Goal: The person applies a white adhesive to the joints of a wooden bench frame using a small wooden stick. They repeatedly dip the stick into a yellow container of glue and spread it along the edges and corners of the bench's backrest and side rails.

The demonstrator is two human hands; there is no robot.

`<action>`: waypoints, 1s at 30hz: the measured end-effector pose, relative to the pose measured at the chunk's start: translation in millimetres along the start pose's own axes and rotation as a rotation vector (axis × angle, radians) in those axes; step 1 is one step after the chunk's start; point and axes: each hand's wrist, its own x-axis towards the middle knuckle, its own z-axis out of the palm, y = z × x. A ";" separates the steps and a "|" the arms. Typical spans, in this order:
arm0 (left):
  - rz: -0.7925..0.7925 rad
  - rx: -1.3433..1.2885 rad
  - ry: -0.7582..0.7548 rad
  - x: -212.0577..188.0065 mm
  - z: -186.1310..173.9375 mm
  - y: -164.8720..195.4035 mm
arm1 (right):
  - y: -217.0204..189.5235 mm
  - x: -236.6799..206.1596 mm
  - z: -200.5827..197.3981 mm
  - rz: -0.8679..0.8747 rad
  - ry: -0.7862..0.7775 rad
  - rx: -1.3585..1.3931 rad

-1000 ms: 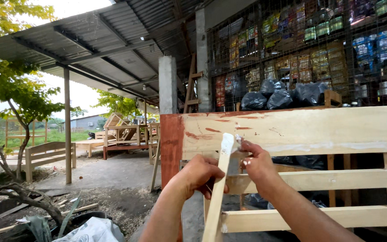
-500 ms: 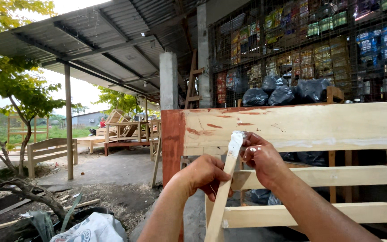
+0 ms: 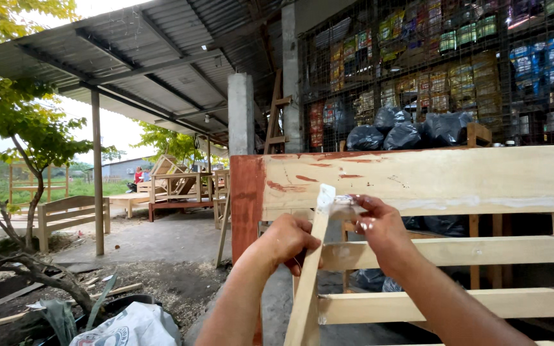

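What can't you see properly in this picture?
Head view:
- Pale wooden stick: lower end cut off by the bottom edge.
- Left hand: fingers hidden behind the stick.
- Small whitish thing at the right hand fingertips: too small to identify.
- Person in red far back: too small.

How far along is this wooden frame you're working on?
Done: the frame already has its wide top board and horizontal slats fixed. In hand: the left hand grips a loose slat held upright against it, while the right hand smears whitish paste on the slat's top end. Left: that slat is not yet joined, and the wood looks bare, with only red smears.
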 end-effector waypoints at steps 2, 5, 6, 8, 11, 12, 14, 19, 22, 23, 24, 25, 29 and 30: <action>0.004 -0.004 0.046 0.7 -4.6 0.6 | 2.1 -10.0 2.0 0.006 0.102 -0.217; 0.038 -0.014 0.124 2.3 -8.5 2.9 | 2.2 -26.6 4.7 -0.119 0.063 -0.527; 0.066 -0.014 0.146 2.0 -9.6 3.4 | 1.9 -30.7 6.2 -0.182 0.055 -0.725; 0.105 0.006 0.186 1.0 -11.8 5.5 | 1.6 -36.8 10.1 -0.308 0.035 -1.120; 0.126 0.044 0.244 -1.6 -14.5 10.3 | 4.1 -41.2 19.2 -0.371 0.057 -1.138; 0.123 0.041 0.266 -3.3 -14.9 11.5 | 4.6 -41.8 21.5 -0.389 0.051 -1.149; 0.115 0.039 0.302 -6.7 -15.0 13.7 | 5.5 -42.3 25.4 -0.425 0.041 -1.174; 0.117 0.014 0.327 -11.1 -13.3 15.9 | 6.6 -47.0 31.0 -0.435 0.057 -1.237; 0.132 0.038 0.317 -9.1 -11.4 16.6 | 6.4 -49.1 31.8 -0.460 0.055 -1.221; 0.132 0.036 0.317 -9.0 -11.2 15.8 | 6.6 -49.0 32.1 -0.464 0.050 -1.214; 0.133 0.033 0.316 -8.6 -10.9 15.5 | 6.6 -48.6 32.3 -0.464 0.056 -1.204; 0.134 0.031 0.315 -8.2 -10.6 15.1 | 6.7 -47.7 32.6 -0.465 0.062 -1.194; 0.125 0.049 0.331 -6.5 -10.3 14.7 | 7.8 -43.2 34.1 -0.474 0.069 -1.169; 0.119 0.046 0.326 -6.0 -10.5 14.9 | 8.3 -42.9 34.8 -0.482 0.057 -1.179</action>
